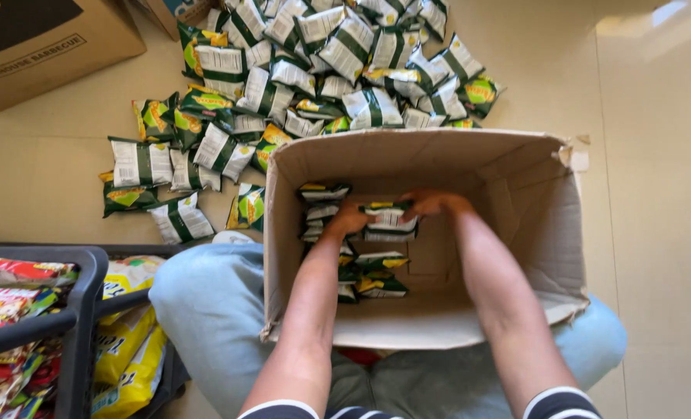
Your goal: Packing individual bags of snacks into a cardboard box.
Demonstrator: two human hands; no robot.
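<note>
Both hands were down inside the open cardboard box [532,225], which stood between the person's knees on the tiled floor [648,155]; the left hand [348,219] and the right hand [427,203] met on one green-and-white snack packet [390,220], the left at its left edge, the right at its upper right corner; the fingers of each were closed narrowly on the packet, though how firmly the view did not settle. The packet sat low in the box, at the top of a short row of like packets [373,271] ranged along the bottom, with a second column [322,203] just beside it to the left.

Such a packet looked light and air-puffed, its foil skin smooth and probably slippery; the contents were likely brittle, so a squeeze across the belly would risk crushing them; the crimped end seams or the side edges seemed the safer hold, and that was roughly where the fingers lay.

A large heap of the same packets [314,70] lay on the floor beyond the box; a dark basket [82,310] of red and yellow packets stood at the left; another carton [43,46] sat at the far left corner.
</note>
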